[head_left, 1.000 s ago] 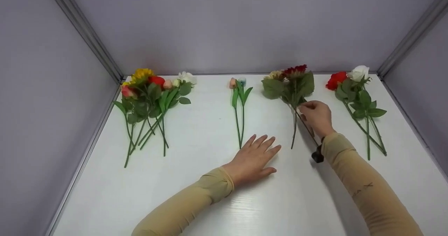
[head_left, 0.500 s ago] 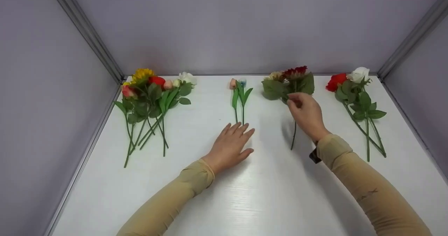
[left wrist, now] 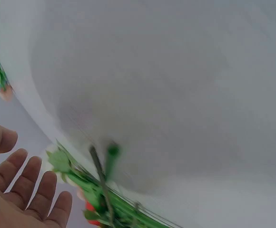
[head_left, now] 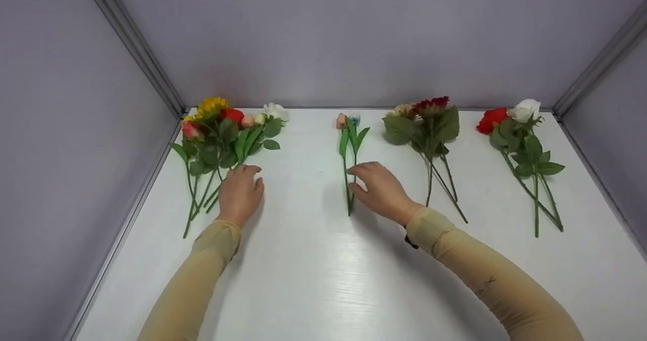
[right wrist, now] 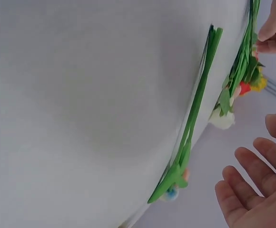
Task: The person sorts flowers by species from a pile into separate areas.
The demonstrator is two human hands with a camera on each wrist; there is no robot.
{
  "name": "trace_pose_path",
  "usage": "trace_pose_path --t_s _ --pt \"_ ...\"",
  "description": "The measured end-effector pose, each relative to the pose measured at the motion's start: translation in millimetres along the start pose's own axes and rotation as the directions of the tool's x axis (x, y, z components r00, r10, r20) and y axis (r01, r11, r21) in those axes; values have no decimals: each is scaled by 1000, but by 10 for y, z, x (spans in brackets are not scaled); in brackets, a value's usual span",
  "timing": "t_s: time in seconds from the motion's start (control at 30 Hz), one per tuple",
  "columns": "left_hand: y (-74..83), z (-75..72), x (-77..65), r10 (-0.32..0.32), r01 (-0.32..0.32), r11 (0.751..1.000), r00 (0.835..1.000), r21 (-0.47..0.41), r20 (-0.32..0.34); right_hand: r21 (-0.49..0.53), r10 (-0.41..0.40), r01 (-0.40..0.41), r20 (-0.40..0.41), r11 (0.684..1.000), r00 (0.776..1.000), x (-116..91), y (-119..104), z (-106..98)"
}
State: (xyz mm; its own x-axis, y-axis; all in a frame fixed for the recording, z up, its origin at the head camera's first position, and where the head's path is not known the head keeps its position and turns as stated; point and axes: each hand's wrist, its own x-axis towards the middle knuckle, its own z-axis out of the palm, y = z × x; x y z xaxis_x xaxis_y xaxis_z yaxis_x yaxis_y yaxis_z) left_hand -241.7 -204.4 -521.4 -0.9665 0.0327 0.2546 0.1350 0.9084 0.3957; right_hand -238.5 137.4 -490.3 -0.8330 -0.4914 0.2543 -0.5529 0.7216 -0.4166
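My left hand [head_left: 240,193] hovers over the stems of the left flower bunch [head_left: 211,134], hiding part of them. In the left wrist view its fingers [left wrist: 42,197] are spread and loosely bent, with nothing between them. My right hand [head_left: 382,189] reaches across to two tulips, a peach tulip [head_left: 341,121] and a blue-and-white tulip [head_left: 355,120], its fingertips right at their green stems [head_left: 347,179]. The right wrist view shows those fingers [right wrist: 245,166] relaxed and holding nothing, with the tulip leaves [right wrist: 169,180] lying beyond them.
Between the tulips and the right wall lie a bunch with a dark red flower [head_left: 431,106] and cream blooms, then a red flower [head_left: 491,120] with a white rose [head_left: 526,109]. Grey walls [head_left: 323,38] enclose the white table [head_left: 303,280] at the back and sides.
My right hand has left the dark red flower bunch and moved left to the tulips. My left hand has gone from the tulip stems to the left bunch.
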Motion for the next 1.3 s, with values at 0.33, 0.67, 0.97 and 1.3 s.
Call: trace_pose_path --t_s 0.33,0.67,0.97,1.3 --pt "-520 -270 142 -357 353 931 934 -89 -34 -102 -206 219 124 970 971 277 -634 443" --pt "-523 -228 222 -449 453 889 891 -73 62 -248 -280 346 265 905 923 360 -1142 700" --pt "-512 -227 253 -472 482 872 875 -91 111 -249 -286 359 287 899 915 361 -1264 782" --pt "-541 -379 220 -511 533 781 845 -324 157 -178 -273 319 238 931 932 355 -1066 776"
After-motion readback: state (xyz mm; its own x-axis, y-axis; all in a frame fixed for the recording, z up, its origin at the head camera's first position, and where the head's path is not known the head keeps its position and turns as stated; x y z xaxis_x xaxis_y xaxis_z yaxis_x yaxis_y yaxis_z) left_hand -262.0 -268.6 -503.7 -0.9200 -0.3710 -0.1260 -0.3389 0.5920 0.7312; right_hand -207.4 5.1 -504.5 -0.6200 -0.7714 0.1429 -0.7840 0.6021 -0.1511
